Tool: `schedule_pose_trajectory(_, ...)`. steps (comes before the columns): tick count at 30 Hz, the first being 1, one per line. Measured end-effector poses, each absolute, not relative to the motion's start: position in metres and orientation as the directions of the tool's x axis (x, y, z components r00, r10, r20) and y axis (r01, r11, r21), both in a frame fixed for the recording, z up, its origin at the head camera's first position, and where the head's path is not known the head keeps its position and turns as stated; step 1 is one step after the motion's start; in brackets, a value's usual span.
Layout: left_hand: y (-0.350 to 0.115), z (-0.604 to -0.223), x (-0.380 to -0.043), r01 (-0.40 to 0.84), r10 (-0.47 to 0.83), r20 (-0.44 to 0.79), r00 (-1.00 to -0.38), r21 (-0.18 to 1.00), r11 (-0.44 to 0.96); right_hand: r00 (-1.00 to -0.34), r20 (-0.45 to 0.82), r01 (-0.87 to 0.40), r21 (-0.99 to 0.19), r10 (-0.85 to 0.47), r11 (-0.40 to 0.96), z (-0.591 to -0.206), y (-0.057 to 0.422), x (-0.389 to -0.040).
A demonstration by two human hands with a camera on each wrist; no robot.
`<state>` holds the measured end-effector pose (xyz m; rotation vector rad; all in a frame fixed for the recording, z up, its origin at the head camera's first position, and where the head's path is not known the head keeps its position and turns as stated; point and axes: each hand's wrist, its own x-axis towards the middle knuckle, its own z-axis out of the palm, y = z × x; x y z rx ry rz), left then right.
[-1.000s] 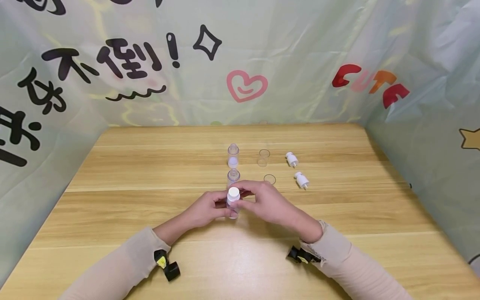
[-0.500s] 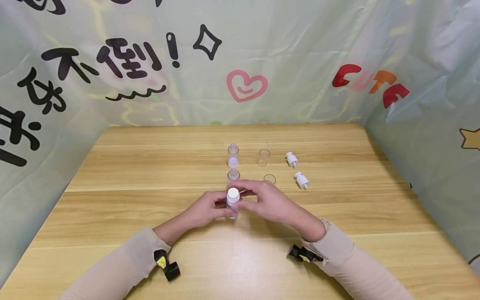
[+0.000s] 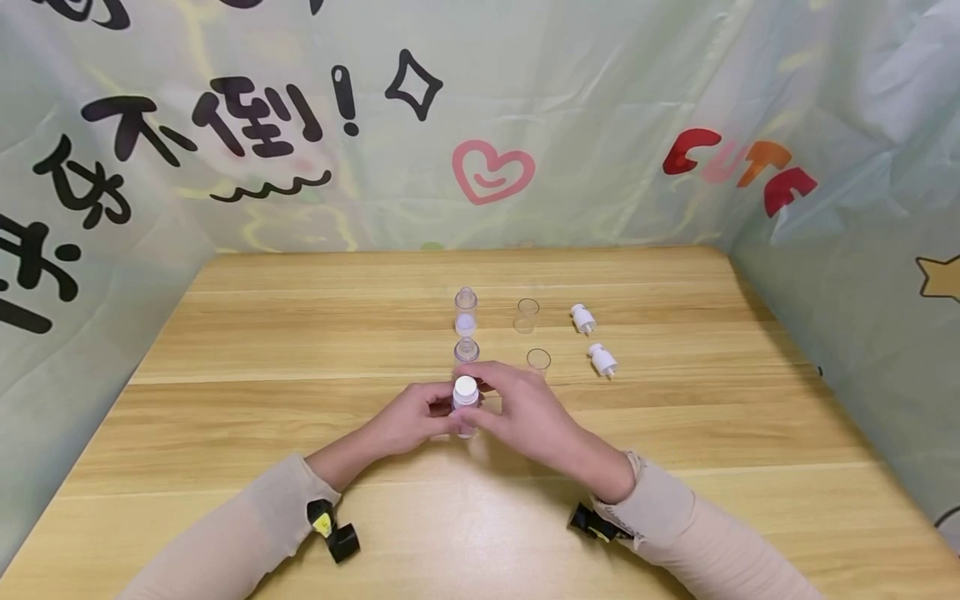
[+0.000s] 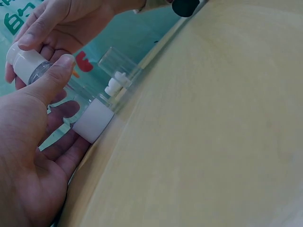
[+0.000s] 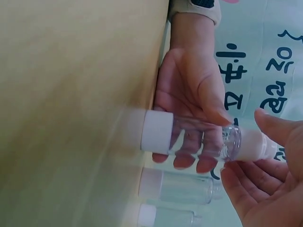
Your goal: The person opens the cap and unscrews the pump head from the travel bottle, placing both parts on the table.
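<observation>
A clear bottle [image 5: 187,137] with a white base stands upright in front of me, with a white pump top [image 3: 465,388] on its neck. My left hand [image 3: 408,417] grips the clear body, its thumb on one side and fingers round the other. My right hand [image 3: 534,415] has its thumb and curled fingers about the white top; part of that top is blurred in the right wrist view. Right behind stands a second clear bottle [image 3: 466,350], partly hidden by my right hand, and a third clear bottle [image 3: 466,312] is beyond it.
Two clear caps, a far cap [image 3: 527,317] and a near cap [image 3: 538,359] partly behind my right hand, stand right of the bottles. Further right lie two white pumps, a far pump [image 3: 582,318] and a near pump [image 3: 602,360]. A printed curtain [image 3: 600,100] borders the wooden table [image 3: 262,333].
The right hand has turned at the white top: its thumb has swung left across the bottle's front and its wrist has shifted left and nearer. The left hand and the bottle stay put.
</observation>
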<state>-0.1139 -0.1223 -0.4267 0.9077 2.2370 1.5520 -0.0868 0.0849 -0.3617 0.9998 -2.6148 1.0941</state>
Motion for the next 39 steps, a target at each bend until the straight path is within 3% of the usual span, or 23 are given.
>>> schedule_pose_trajectory(9,-0.121,-0.428,-0.114,0.321,0.629,0.123,-0.768,0.923,0.212,-0.786,0.345,-0.605,-0.601,-0.513,0.523,-0.363,0.083,-0.087)
schedule_pose_trajectory(24,-0.122,-0.428,-0.115,0.301,0.635,0.109,-0.765,0.932,0.202,-0.733,0.185,-0.548,-0.73,-0.655,0.407,-0.357,0.097,-0.104)
schedule_pose_trajectory(31,-0.122,-0.429,-0.115,0.307,0.634,0.116,-0.765,0.93,0.2,-0.688,0.188,-0.565,-0.744,-0.701,0.356,-0.357,0.101,-0.107)
schedule_pose_trajectory(39,-0.122,-0.431,-0.116,0.322,0.633,0.121,-0.764,0.923,0.212,-0.705,0.195,-0.568,-0.73,-0.682,0.379,-0.355,0.101,-0.105)
